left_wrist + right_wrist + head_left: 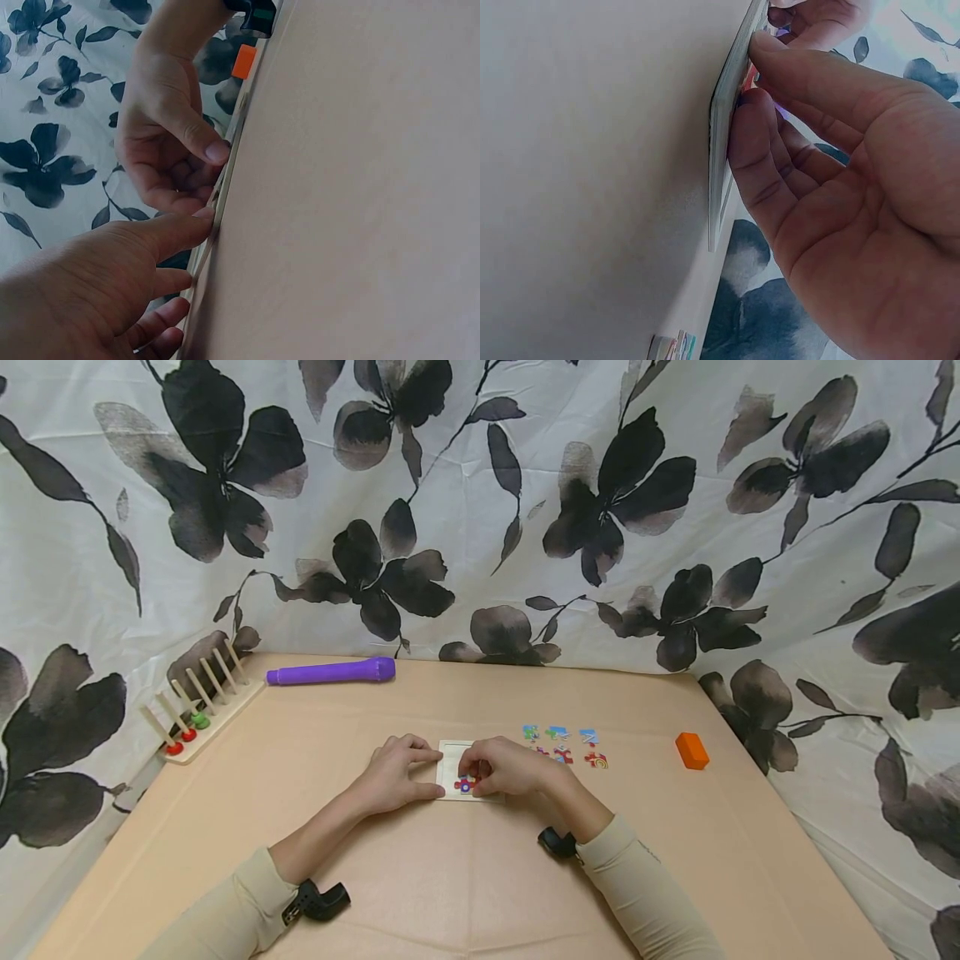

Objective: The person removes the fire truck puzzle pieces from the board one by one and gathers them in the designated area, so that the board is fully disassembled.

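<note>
A small pale puzzle board (453, 752) lies on the table between both hands. In its lower part sits a red puzzle piece (464, 785) with a blue-and-white round mark. My right hand (517, 768) reaches over the board with curled fingers and pinches at this piece; the right wrist view shows a sliver of red (751, 75) between thumb and fingertips. My left hand (397, 777) rests at the board's left edge, its thumb and a forefinger touching the rim. The left wrist view shows the board edge-on (225, 176), so its face is hidden there.
Several loose puzzle pieces (557, 732) lie right of the board, behind the right hand. An orange block (692, 751) sits farther right. At the back left are a purple stick (330, 672) and a wooden peg rack (217, 714) with red and green beads.
</note>
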A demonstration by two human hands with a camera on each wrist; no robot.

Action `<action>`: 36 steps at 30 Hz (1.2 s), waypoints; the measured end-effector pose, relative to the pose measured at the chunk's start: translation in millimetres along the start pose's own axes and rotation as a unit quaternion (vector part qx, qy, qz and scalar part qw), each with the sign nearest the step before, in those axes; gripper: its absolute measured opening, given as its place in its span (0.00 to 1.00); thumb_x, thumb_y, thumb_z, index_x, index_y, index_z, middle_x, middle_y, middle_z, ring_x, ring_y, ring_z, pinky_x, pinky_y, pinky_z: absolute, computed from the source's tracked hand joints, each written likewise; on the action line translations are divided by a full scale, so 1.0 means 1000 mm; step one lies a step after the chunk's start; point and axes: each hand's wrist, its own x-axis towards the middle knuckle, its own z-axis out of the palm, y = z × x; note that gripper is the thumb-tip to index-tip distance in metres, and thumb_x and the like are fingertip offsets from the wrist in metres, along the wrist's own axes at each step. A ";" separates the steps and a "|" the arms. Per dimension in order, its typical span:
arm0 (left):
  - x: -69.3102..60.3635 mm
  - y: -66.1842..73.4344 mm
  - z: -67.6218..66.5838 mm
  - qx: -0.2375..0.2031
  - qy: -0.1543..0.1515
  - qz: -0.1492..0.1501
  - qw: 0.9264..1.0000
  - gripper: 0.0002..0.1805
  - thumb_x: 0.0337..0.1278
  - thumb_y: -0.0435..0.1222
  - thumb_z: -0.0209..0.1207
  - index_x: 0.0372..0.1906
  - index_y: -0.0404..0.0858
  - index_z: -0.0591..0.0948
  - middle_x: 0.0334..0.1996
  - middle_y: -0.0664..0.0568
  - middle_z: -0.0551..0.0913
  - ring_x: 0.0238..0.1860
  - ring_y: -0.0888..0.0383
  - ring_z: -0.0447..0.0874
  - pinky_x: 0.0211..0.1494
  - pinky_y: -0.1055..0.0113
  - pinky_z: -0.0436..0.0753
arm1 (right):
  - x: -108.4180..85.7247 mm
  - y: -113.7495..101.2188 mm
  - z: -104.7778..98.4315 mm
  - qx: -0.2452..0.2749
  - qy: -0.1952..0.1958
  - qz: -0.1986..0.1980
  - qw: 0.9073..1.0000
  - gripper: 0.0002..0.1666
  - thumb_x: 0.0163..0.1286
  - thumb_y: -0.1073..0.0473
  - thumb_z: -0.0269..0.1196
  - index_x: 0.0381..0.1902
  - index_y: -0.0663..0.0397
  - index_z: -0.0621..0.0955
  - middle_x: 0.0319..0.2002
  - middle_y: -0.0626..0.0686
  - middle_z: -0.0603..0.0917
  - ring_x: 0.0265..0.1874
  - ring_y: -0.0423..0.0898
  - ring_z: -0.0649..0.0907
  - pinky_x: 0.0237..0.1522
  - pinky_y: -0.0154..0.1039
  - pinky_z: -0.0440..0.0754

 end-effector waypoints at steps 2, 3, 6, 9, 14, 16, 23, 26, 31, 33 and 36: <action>0.000 0.000 0.000 -0.002 0.000 -0.001 1.000 0.33 0.48 0.50 0.78 0.62 0.43 0.86 0.55 0.53 0.80 0.56 0.52 0.70 0.61 0.49 0.65 | 0.001 0.000 0.000 0.002 0.001 0.002 1.000 0.13 0.64 0.64 0.75 0.46 0.50 0.86 0.36 0.48 0.83 0.34 0.38 0.78 0.41 0.32 0.78; 0.000 0.000 -0.001 -0.002 0.001 -0.001 1.000 0.33 0.48 0.50 0.78 0.61 0.43 0.86 0.55 0.53 0.80 0.56 0.52 0.70 0.61 0.49 0.65 | 0.001 0.000 0.000 0.003 0.001 0.003 1.000 0.13 0.64 0.64 0.75 0.46 0.50 0.86 0.36 0.48 0.83 0.34 0.38 0.78 0.41 0.32 0.78; -0.001 0.001 -0.001 -0.004 0.000 0.000 1.000 0.33 0.48 0.50 0.78 0.61 0.43 0.86 0.55 0.53 0.80 0.56 0.51 0.70 0.61 0.48 0.65 | 0.001 0.000 0.000 0.007 0.001 0.001 1.000 0.13 0.64 0.65 0.75 0.45 0.50 0.85 0.35 0.47 0.82 0.34 0.38 0.78 0.40 0.32 0.77; -0.001 0.002 -0.002 -0.006 -0.001 -0.001 1.000 0.33 0.48 0.51 0.78 0.61 0.43 0.86 0.54 0.53 0.80 0.56 0.51 0.70 0.61 0.47 0.66 | 0.001 0.000 0.000 0.012 0.002 -0.002 1.000 0.13 0.64 0.65 0.74 0.44 0.50 0.84 0.35 0.48 0.82 0.34 0.38 0.78 0.40 0.33 0.78; -0.001 0.002 -0.002 -0.006 -0.001 0.000 1.000 0.33 0.48 0.50 0.78 0.61 0.43 0.86 0.55 0.52 0.80 0.55 0.51 0.71 0.60 0.47 0.66 | 0.001 0.000 0.000 0.025 0.003 -0.005 1.000 0.14 0.63 0.66 0.75 0.44 0.51 0.83 0.34 0.49 0.83 0.33 0.39 0.78 0.39 0.33 0.78; -0.001 0.002 -0.002 -0.006 -0.001 0.001 1.000 0.33 0.48 0.50 0.78 0.61 0.43 0.86 0.55 0.52 0.80 0.56 0.51 0.71 0.60 0.47 0.66 | 0.001 0.000 0.000 0.028 0.003 -0.006 1.000 0.14 0.63 0.66 0.75 0.44 0.51 0.83 0.33 0.48 0.82 0.32 0.39 0.78 0.38 0.32 0.77; 0.000 0.000 -0.001 -0.005 0.000 0.001 1.000 0.33 0.48 0.51 0.78 0.61 0.43 0.87 0.54 0.53 0.80 0.56 0.51 0.71 0.60 0.47 0.66 | 0.000 0.001 0.000 0.042 0.003 -0.013 0.999 0.15 0.63 0.65 0.75 0.45 0.50 0.82 0.32 0.49 0.80 0.30 0.37 0.76 0.36 0.31 0.75; 0.000 0.000 0.000 -0.007 0.001 0.000 1.000 0.33 0.48 0.51 0.78 0.61 0.43 0.87 0.54 0.53 0.80 0.55 0.51 0.71 0.60 0.48 0.66 | -0.001 0.002 0.000 0.055 0.002 -0.014 0.998 0.14 0.64 0.66 0.74 0.45 0.50 0.82 0.32 0.50 0.80 0.30 0.38 0.75 0.35 0.31 0.74; 0.000 -0.001 0.000 -0.004 0.001 0.000 1.000 0.33 0.48 0.51 0.78 0.61 0.43 0.87 0.54 0.53 0.80 0.55 0.51 0.70 0.60 0.48 0.65 | -0.001 0.003 0.000 0.072 -0.002 -0.012 0.997 0.12 0.68 0.67 0.71 0.44 0.49 0.82 0.33 0.48 0.78 0.30 0.39 0.75 0.35 0.32 0.74; 0.000 0.000 -0.001 -0.004 -0.001 -0.001 1.000 0.33 0.48 0.50 0.78 0.61 0.43 0.87 0.54 0.53 0.80 0.55 0.51 0.70 0.60 0.48 0.65 | -0.001 0.003 0.000 0.074 -0.003 -0.009 0.997 0.11 0.69 0.68 0.69 0.44 0.47 0.82 0.32 0.46 0.78 0.31 0.39 0.76 0.35 0.32 0.74; 0.000 0.000 -0.001 -0.004 -0.001 -0.001 1.000 0.33 0.48 0.50 0.78 0.61 0.42 0.86 0.54 0.54 0.80 0.55 0.51 0.70 0.60 0.48 0.65 | -0.002 0.004 0.000 0.076 -0.005 -0.008 0.997 0.10 0.71 0.67 0.68 0.44 0.46 0.82 0.32 0.45 0.77 0.31 0.39 0.76 0.36 0.32 0.74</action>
